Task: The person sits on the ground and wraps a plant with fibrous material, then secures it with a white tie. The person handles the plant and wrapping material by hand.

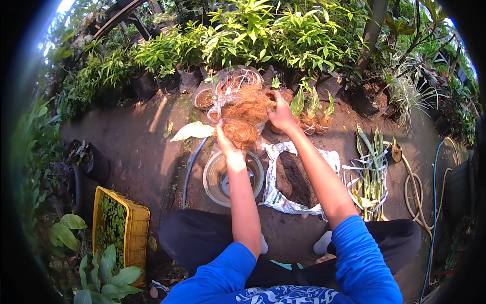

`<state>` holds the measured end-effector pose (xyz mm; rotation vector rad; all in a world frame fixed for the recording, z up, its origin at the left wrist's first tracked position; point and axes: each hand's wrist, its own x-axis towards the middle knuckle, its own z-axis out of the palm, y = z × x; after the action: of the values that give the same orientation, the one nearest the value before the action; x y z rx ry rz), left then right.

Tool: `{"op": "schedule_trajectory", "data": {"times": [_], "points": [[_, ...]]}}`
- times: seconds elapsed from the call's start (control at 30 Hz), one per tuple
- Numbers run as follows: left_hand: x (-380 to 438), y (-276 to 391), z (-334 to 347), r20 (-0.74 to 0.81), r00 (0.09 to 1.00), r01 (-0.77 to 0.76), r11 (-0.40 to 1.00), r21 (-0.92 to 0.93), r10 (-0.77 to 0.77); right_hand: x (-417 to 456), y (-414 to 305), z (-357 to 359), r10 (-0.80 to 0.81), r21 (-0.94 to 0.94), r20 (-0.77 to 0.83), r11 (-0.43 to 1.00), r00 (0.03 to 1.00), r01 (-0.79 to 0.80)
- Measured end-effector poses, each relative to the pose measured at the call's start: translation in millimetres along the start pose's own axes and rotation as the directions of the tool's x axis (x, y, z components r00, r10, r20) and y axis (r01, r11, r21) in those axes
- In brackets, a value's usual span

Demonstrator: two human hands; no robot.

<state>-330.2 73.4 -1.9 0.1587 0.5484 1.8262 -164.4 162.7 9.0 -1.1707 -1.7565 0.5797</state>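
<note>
My left hand [229, 146] holds a ball of brown coconut fiber [240, 133], with a pale green leaf [193, 131] sticking out to its left. My right hand [281, 113] grips the edge of a larger clump of loose coconut fiber [248, 104] just above the ball. Clear plastic shows around and behind the fiber. Below my left hand stands a round plastic bucket [209, 174]; what it holds is partly hidden by my forearm. Dark soil [294, 178] fills an opened white plastic sack [272, 190] under my right forearm. Several small leafy plants in fiber balls [309, 123] stand right of my right hand.
Tied snake plants [368, 173] lie at the right, near a coiled beige hose [412, 182]. A blue hose [192, 163] runs left of the bucket. A yellow crate with small green plants [136, 231] stands at the lower left. Bagged leafy plants [258, 41] line the back.
</note>
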Motion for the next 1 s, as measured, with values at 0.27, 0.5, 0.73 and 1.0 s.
{"op": "schedule_trajectory", "data": {"times": [0.27,0.5,0.73,1.0], "points": [[5,5,-7,-0.054,0.999,0.000,0.999,-0.035,-0.002,19,-2,39,0.049,-0.426,0.260,0.902,0.964,0.069],[9,8,-17,-0.114,0.993,-0.005,0.998,0.062,0.013,41,-16,44,-0.013,-0.315,0.129,0.948,0.992,0.054],[3,7,-8,-0.115,0.993,0.000,0.985,0.171,0.020,91,-35,14,-0.009,-0.006,-0.067,1.000,0.998,0.009],[-20,12,19,-0.075,0.997,-0.015,0.980,0.198,0.031,107,-68,-4,0.072,0.103,-0.066,0.993,0.995,-0.065]]}}
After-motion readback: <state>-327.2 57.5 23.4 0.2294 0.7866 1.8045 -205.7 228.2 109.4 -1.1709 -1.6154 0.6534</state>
